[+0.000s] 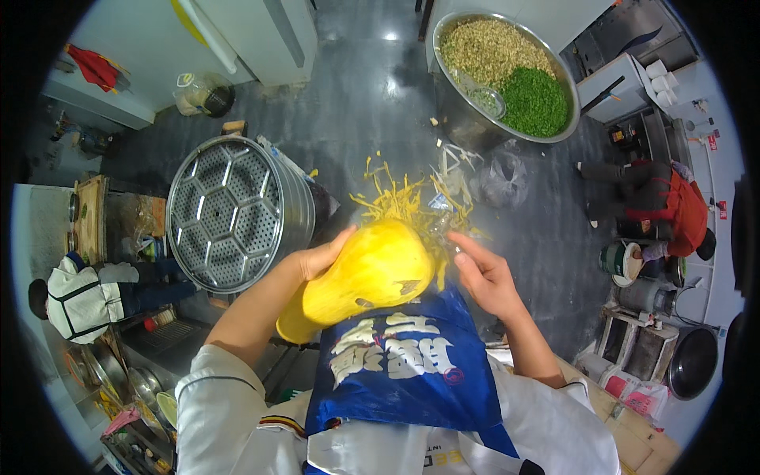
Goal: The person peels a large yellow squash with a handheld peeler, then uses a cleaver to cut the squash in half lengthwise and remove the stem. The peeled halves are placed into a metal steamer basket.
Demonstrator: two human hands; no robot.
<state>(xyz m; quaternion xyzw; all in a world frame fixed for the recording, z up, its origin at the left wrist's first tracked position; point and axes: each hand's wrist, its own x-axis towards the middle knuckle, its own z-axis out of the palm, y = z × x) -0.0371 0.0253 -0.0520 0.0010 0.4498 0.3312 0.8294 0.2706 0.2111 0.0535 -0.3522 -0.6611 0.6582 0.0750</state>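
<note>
A large yellow squash (pixel 380 261), mostly peeled, lies slantwise over the blue apron (pixel 409 368), its narrow end towards the lower left. My left hand (pixel 323 255) grips its upper left side. On the right, clear of the squash, my right hand (pixel 484 270) is closed around a small tool, probably a peeler, mostly hidden by the fingers. Small darker patches show on the squash's lower right side. Beyond it, a heap of yellow peel strips (pixel 395 199) lies low down near the floor.
To the left stands a steel steamer pot with a perforated tray (pixel 222 214). A big steel tub (pixel 504 77) at the upper right holds chopped greens and pale chopped food. A plastic bag (pixel 502 178) lies below it. One person (pixel 671 202) bends at far right, another (pixel 89 297) at far left.
</note>
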